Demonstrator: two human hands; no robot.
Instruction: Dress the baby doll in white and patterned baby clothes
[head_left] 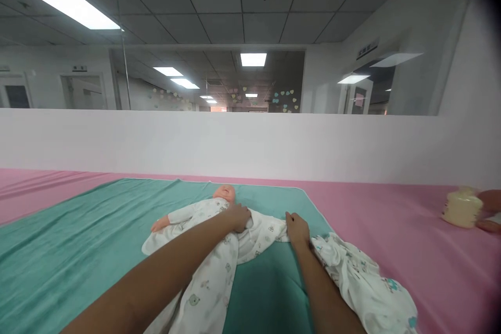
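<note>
A baby doll (224, 192) lies on its back on a teal blanket (78, 240), dressed in a white printed garment (207, 282). My left hand (239, 217) rests on the doll's chest with its fingers curled into the cloth. My right hand (297, 228) pinches the garment's sleeve at the doll's side. A second white printed cloth (364, 282) lies crumpled to the right of my right forearm.
A pink sheet (391, 219) covers the surface beneath the blanket. A low white partition (250, 141) runs along the far edge. At the right edge stands a cream-coloured bottle (462, 209), with another person's hand (491, 211) around it.
</note>
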